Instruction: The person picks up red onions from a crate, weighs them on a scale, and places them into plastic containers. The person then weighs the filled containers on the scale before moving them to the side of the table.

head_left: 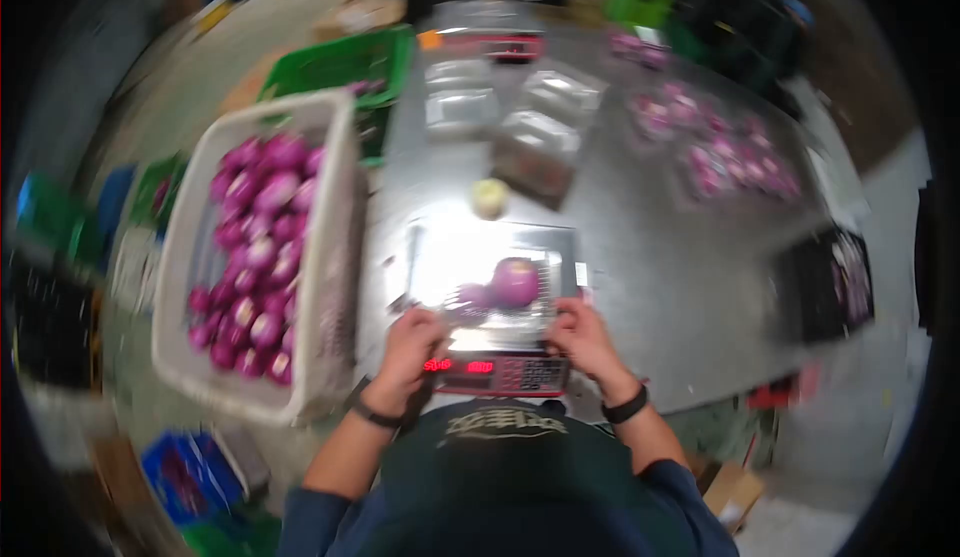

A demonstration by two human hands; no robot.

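Note:
A digital scale (500, 375) with a lit red display stands at the table's near edge. On its shiny platform lies a clear plastic tray (545, 257) holding a purple onion (516, 282) and a second, blurred one (472, 298) to its left. My left hand (417, 341) is closed at the tray's near left corner, its fingertips pinched. My right hand (580, 333) pinches at the near right corner. Whether each grips the tray's edge or its film is too blurred to be certain. Just beyond the scale sits a pale peeled onion (489, 198).
A white crate (335, 257) full of purple onions (262, 247) stands left. Stacked clear trays (460, 110) and a brown box (530, 169) lie ahead on the metal table (660, 307). Packed onions (735, 165) are at the back right, beside a black crate (825, 282).

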